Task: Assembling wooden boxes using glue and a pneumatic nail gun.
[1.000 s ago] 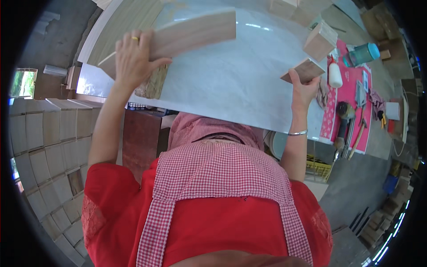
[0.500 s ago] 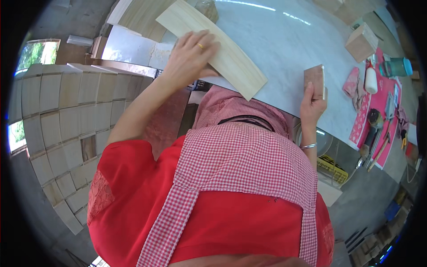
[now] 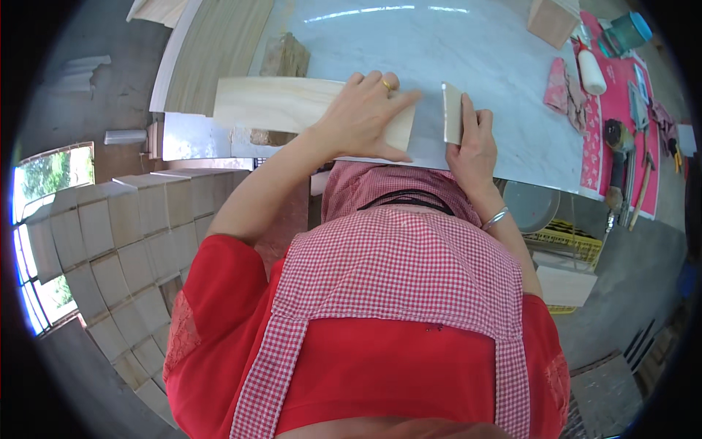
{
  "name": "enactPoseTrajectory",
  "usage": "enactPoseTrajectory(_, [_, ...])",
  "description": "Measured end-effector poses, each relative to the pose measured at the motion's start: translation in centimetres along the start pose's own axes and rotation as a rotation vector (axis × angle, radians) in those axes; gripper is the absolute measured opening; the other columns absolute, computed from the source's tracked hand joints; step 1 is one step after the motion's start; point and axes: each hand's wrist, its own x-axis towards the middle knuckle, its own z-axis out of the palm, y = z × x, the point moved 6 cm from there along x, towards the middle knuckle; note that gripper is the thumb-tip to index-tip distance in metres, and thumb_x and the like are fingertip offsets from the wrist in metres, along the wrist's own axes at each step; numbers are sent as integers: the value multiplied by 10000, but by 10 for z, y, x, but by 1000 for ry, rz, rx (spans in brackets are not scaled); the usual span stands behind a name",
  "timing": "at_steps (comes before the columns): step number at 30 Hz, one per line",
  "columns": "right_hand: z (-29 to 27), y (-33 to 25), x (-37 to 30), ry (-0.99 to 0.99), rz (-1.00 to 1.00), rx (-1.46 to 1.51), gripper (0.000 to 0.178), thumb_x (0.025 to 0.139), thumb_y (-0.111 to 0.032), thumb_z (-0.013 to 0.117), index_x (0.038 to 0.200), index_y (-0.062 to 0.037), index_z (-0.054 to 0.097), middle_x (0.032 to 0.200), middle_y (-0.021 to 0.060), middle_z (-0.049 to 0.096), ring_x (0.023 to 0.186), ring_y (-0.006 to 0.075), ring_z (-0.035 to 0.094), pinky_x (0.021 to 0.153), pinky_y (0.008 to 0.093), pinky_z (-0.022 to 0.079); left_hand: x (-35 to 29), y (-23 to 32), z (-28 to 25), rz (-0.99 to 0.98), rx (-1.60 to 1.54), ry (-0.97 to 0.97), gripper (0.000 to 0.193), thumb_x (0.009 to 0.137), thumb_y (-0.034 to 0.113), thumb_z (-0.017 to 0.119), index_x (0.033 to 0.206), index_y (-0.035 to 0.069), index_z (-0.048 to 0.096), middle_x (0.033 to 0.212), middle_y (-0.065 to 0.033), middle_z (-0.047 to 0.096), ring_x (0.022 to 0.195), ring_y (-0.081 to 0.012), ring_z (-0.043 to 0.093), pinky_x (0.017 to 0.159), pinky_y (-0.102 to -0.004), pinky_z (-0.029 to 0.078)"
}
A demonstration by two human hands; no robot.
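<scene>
A pale wooden board lies crosswise at the table's near side, its right end under my left hand. That hand spans the board's width, thumb at the near edge and fingers at the far edge, with the index finger stretched past the end. My right hand grips a small flat rectangular block, stood on edge with a pale face toward the board. A short gap separates the block from the board's end.
Stacked boards stand at the far left beside a rough wood block. On the right, a pink mat bears a white bottle, a pink cloth and several tools. A wooden box is behind. Piled wood blocks rise at left.
The board has turned from slanting to nearly crosswise and shifted left. My left hand has slid to its right end. My right hand has brought the block leftward, close to that end.
</scene>
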Motion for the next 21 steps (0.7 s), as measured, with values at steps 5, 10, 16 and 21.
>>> enactPoseTrajectory(5, [14, -11, 8, -25, -26, 134, 713, 753, 25, 657, 1420, -30, 409, 1035, 169, 480, 825, 369, 603, 670, 452, 515, 6, -1, -43, 29, -98, 351, 934, 556, 548, 850, 1306, 86, 537, 1104, -159, 551, 1035, -315, 539, 869, -424, 412])
enactPoseTrajectory(10, [29, -26, 17, -65, -37, 214, 738, 738, 7, 683, 1409, 16, 374, 1065, 187, 475, 837, 382, 610, 674, 450, 531, 10, -6, -45, 11, -207, 324, 880, 555, 414, 876, 1297, 72, 549, 1155, -152, 537, 1076, -330, 531, 947, -435, 425])
enactPoseTrajectory(16, [30, -30, 19, -83, -24, 220, 759, 729, -8, 698, 1411, 10, 365, 1081, 193, 479, 842, 389, 613, 672, 451, 535, 23, -5, -46, -4, -253, 330, 858, 524, 394, 886, 1252, 51, 587, 1154, -141, 557, 1053, -324, 557, 916, -426, 465])
enactPoseTrajectory(21, [33, -28, 20, -86, -14, 210, 756, 726, -9, 701, 1406, 10, 371, 1090, 188, 482, 842, 389, 613, 668, 450, 538, 29, -6, -40, 7, -263, 330, 842, 517, 394, 887, 1229, 45, 604, 1136, -135, 572, 1047, -322, 567, 920, -427, 464])
